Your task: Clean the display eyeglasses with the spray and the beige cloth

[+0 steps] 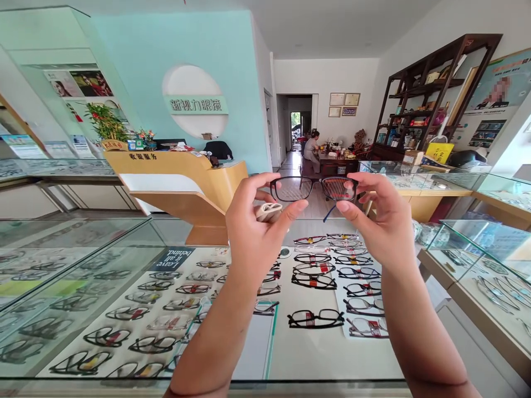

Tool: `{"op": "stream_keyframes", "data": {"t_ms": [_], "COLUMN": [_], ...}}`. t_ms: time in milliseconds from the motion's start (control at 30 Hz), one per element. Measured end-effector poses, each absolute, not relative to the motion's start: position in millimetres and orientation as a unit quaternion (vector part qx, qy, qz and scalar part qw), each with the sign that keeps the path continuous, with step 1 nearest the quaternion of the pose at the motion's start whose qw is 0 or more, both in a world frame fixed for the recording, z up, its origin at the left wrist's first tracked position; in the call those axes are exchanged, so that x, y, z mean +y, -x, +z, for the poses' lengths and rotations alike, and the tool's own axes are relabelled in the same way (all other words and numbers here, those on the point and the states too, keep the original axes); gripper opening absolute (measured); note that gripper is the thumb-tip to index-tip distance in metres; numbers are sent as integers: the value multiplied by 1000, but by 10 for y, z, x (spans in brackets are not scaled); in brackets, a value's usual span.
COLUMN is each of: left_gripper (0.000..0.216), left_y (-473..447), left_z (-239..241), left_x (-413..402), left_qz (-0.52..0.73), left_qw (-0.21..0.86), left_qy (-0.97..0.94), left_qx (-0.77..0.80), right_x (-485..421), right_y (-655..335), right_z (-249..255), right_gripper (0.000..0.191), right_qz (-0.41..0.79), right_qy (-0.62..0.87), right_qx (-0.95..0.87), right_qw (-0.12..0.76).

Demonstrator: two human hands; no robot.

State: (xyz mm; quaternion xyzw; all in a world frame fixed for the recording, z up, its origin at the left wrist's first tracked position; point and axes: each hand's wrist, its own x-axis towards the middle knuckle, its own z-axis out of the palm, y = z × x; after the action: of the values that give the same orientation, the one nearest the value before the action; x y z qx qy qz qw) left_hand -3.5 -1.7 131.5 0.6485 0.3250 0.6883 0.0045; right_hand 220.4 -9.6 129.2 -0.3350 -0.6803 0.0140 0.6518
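Note:
Held up in front of me is a pair of dark-framed eyeglasses (317, 181), gripped at both sides above a glass counter. My left hand (259, 221) pinches the left edge of the frame and also has a folded pale cloth (269, 211) tucked in its fingers. On the other side, my right hand (379, 213) is closed on the right end of the frame. One dark temple arm (329, 213) hangs down below the right lens. Red printing shows on that lens.
Rows of eyeglasses (316, 318) lie inside the glass counter under my arms. Further glass cases stand left and right. A wooden reception desk (178, 177) is ahead on the left. A person (312, 150) sits at a dark table (337, 161) in the back, beside a tall shelf (418, 105).

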Motion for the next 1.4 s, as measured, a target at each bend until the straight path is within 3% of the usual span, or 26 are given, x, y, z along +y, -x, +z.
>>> {"op": "stream_keyframes", "data": {"t_ms": [700,833,1067,1400], "left_gripper": [53,54,57,58], "left_y": [-4,7,-1,-81], "left_z": [1288,1286,1264,1179], "left_x": [-37,38,263,338], "left_qz": [685,693,687,692], "left_qw": [-144,-95,48,71], "left_qy": [-634,-637,-646,-635], "left_qx": [329,324,327,336], "right_x": [-48,-34,-155,-192], "right_y": [-2202,-2162,-2050,-2036], "right_z": [1286,1268,1265,1291], "right_gripper": [45,42,47,46], "right_qz": [134,88,-114,-148], "right_qy": [375,360,373,364], "right_qx": [-689,-686,-641,-639], "right_qw": [606,625,661,662]}}
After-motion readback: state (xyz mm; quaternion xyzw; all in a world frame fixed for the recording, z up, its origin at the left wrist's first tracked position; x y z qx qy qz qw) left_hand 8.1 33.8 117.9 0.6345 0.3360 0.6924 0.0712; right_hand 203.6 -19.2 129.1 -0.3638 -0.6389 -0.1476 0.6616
